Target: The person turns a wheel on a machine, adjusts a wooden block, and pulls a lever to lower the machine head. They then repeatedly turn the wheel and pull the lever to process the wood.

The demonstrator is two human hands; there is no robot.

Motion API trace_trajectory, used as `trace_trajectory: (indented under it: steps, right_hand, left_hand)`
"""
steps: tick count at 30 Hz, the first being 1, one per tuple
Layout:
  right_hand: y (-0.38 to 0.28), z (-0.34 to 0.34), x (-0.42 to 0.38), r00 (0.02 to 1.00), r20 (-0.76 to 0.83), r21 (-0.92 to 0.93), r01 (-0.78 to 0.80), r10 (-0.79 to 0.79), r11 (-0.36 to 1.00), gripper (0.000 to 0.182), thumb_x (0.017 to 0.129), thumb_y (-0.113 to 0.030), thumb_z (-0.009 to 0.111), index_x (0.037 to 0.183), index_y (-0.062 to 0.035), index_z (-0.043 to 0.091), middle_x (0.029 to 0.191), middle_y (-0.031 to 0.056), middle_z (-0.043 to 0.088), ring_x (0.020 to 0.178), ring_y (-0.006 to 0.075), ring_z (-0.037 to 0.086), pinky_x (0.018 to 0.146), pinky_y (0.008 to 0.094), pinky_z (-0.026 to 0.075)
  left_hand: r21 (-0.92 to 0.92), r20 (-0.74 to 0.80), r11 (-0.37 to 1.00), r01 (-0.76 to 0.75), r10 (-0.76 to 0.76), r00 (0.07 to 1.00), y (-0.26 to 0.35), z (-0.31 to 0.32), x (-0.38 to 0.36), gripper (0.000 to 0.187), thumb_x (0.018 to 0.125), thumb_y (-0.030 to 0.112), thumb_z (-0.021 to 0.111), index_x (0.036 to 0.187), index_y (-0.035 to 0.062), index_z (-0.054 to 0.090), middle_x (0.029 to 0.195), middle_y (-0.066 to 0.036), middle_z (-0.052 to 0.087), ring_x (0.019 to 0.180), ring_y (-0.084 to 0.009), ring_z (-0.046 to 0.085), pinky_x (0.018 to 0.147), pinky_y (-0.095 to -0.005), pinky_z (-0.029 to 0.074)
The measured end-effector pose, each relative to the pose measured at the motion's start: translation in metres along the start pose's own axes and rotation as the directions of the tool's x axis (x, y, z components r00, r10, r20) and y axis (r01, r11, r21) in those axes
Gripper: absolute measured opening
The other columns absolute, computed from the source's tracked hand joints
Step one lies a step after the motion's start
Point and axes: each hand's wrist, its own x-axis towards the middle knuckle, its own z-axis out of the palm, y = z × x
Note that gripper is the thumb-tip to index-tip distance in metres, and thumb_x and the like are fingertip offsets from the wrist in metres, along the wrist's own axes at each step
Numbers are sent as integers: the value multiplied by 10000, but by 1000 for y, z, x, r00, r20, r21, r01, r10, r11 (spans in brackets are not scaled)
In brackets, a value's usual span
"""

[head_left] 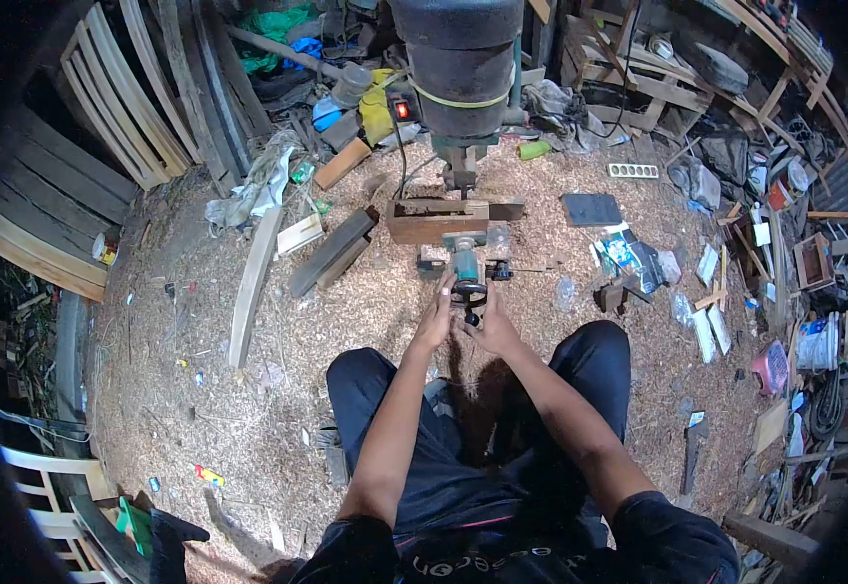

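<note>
A machine with a dark motor housing [458,68] stands upright at the top centre, a red lit switch [403,109] on its left side. Beneath its spindle lies a wooden block [424,223] with a slot in its top. In front of the block is a green vise [465,261] with a dark round handwheel [469,290]. My left hand [437,316] is closed around the wheel's left side. At the wheel's lower right, by a black knob [472,318], my right hand [492,328] has its fingers curled in.
Wood pieces [334,253] lie left of the machine, beside a long plank [257,282]. A dark flat block [590,209] and a blue packet [628,255] are to the right. Boards lean at the upper left; clutter lines the right side.
</note>
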Motion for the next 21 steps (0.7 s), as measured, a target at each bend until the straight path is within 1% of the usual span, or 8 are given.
trace_trajectory:
  steps: [1,2,5,8,11,14,17,21]
  right_hand:
    - [-1,-3,0,1000,4,-8,21,-21,1000,1167,762,-257,823,1507,64,-16,1431,387,309,1313,516,398,1095,469,382]
    - [-2,-6,-1,999,9,-17,37,-37,999,1162,769,-259,814,1503,68,-25,1419,404,317,1298,532,408,1076,481,401]
    - [5,-8,0,997,33,46,69,-71,997,1141,768,-224,804,1504,66,-18,1405,393,348,1283,515,433,1065,471,413]
    - [2,-13,1,997,78,84,-3,-4,996,1118,760,-191,796,1503,62,1,1380,389,385,1277,515,441,1057,478,416]
    - [7,-5,2,998,-15,11,57,-57,998,1071,754,-162,794,1492,60,50,1352,376,412,1261,510,454,1052,477,419]
    - [6,2,6,998,-59,72,28,-24,997,1014,745,-135,796,1468,61,113,1325,360,431,1237,497,473,1042,478,424]
    - [2,3,9,998,-67,81,-14,19,997,945,708,-91,800,1426,78,210,1286,311,466,1195,451,512,1025,454,426]
    - [-9,-1,8,992,-83,58,-89,94,994,903,710,-73,779,1412,59,228,1226,324,501,1132,472,545,985,474,451]
  left_hand:
    - [23,16,1000,-11,10,1000,-3,-1,1,627,1068,482,147,1527,99,334,1631,-150,173,1511,-294,145,1218,-372,140]
    - [10,4,1000,-16,16,1000,-7,0,2,630,1067,485,143,1527,100,334,1631,-149,171,1512,-294,143,1218,-372,139]
    - [-18,-16,1000,-25,24,1000,-7,4,0,636,1066,498,139,1525,108,341,1634,-147,160,1513,-296,137,1218,-372,133]
    - [0,-15,999,-33,33,999,-11,4,2,630,1066,500,150,1524,115,344,1635,-145,160,1512,-294,141,1218,-373,132]
    - [18,-24,999,-37,38,999,-12,5,2,621,1067,496,162,1521,116,348,1637,-141,153,1514,-291,134,1218,-376,135]
    - [-5,-20,1000,-18,18,1000,-12,5,2,611,1069,489,174,1518,115,352,1639,-136,149,1517,-286,123,1219,-376,127]
    - [-24,-19,1000,-6,5,1000,-6,5,-1,597,1073,472,187,1516,108,353,1641,-134,143,1518,-284,115,1221,-376,115]
    - [-36,-20,999,-36,35,999,-9,5,2,570,1078,438,216,1511,95,360,1635,-142,160,1517,-289,122,1222,-377,107]
